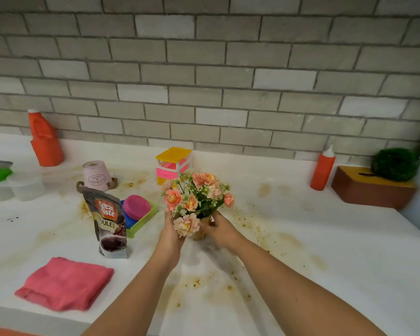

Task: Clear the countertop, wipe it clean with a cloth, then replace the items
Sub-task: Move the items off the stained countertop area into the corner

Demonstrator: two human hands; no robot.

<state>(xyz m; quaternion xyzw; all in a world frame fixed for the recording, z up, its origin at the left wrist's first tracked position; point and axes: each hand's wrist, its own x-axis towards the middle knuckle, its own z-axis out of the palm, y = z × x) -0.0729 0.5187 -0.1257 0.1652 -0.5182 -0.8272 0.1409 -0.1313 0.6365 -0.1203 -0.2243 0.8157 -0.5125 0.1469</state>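
A small pot of pink and peach artificial flowers (196, 196) stands in the middle of the white countertop (325, 251), which is stained with brown smears and crumbs. My left hand (170, 235) holds the pot from the left, partly hidden behind a bloom. My right hand (220, 229) grips the pot's right side. A folded pink cloth (64, 283) lies at the front left. Left of the flowers stand a coffee granules pouch (109, 225) and a green tray (143, 220) with pink and blue lids.
At the back stand an orange bottle (45, 139), an upside-down pink cup (97, 175), a small yellow and pink drawer unit (174, 163), an orange squeeze bottle (323, 168) and a brown tissue box (371, 190) with a green ball. A brick wall closes the back.
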